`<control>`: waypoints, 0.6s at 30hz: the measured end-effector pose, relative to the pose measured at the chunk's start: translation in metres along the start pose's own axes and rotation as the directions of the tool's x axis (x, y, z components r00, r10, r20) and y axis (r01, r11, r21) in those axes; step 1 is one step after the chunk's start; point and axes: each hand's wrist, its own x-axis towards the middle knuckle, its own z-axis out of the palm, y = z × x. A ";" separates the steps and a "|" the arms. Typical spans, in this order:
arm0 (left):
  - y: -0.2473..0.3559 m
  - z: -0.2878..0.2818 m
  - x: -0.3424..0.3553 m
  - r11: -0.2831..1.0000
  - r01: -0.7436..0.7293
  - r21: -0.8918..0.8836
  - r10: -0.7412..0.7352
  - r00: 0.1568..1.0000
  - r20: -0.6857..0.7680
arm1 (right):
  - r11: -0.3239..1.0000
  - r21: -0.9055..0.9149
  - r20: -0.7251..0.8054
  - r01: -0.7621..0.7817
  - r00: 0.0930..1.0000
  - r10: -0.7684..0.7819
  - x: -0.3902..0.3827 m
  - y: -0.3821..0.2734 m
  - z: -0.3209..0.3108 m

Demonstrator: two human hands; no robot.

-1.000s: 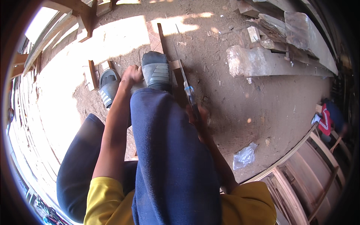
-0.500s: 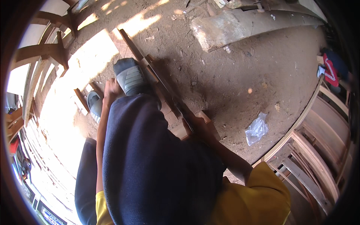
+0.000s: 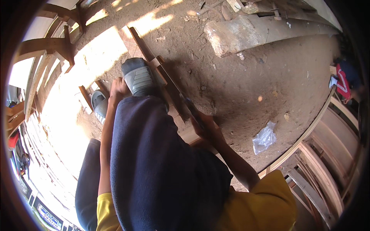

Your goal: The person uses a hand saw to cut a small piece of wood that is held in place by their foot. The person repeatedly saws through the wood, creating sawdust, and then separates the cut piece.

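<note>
My right hand [image 3: 208, 129] is closed round the handle end of a narrow dark tool, apparently a handsaw [image 3: 187, 103]. It lies along a long wooden strip [image 3: 140, 44] on the ground; its teeth cannot be made out. My right foot, in a grey and black shoe [image 3: 140, 79], rests against the strip. Left of this shoe, my left hand [image 3: 119, 87] is closed, its fingertips and anything in them hidden. A pale wooden piece [image 3: 189, 135] shows beside my knee, below the right hand. My dark blue trouser leg [image 3: 150, 154] covers much of the middle.
Another grey shoe [image 3: 100, 104] lies left of my left hand, beside a short wooden piece [image 3: 85, 98]. A crumpled clear plastic bag [image 3: 264, 138] is on the dirt at right. Weathered boards [image 3: 246, 34] lie at the far side. Wooden frames [image 3: 322, 173] stand at right, curved wooden parts [image 3: 42, 48] at left.
My right hand has shifted slightly forward with the tool and now hides the wooden block seen beside it earlier. The left hand stays closed beside the shoe. The view has tilted a little.
</note>
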 end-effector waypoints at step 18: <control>0.028 -0.010 0.011 0.941 0.247 -0.234 -0.239 0.969 0.059 | 0.881 -0.421 0.056 -0.215 0.964 0.262 -0.012 -0.040 -0.023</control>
